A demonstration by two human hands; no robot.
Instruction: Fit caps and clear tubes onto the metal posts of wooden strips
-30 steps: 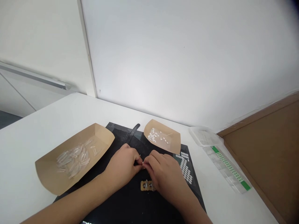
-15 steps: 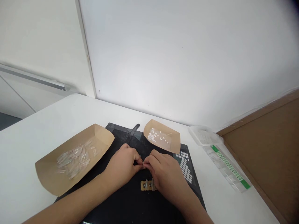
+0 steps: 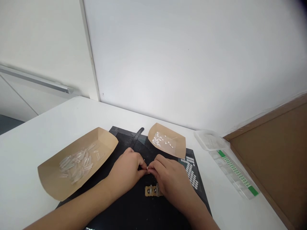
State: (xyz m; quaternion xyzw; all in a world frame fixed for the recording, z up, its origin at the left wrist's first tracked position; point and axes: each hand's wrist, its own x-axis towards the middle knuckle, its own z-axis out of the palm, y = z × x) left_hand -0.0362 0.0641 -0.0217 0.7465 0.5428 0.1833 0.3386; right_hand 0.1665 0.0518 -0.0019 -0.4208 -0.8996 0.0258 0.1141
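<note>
Nearest me, a yellowish block (image 3: 146, 191) sits on the black mat (image 3: 129, 207). Just beyond, my left hand (image 3: 126, 167) and right hand (image 3: 172, 177) pinch a tiny pale piece (image 3: 147, 168), apparently unfinished. Farther off, clear strips (image 3: 78, 164) and white bits (image 3: 157, 139) lie loose, unused, in separate trays.

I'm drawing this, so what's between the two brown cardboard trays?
In the head view, a round-ended black strip lies on the black mat between the larger tray and smaller tray.
</note>
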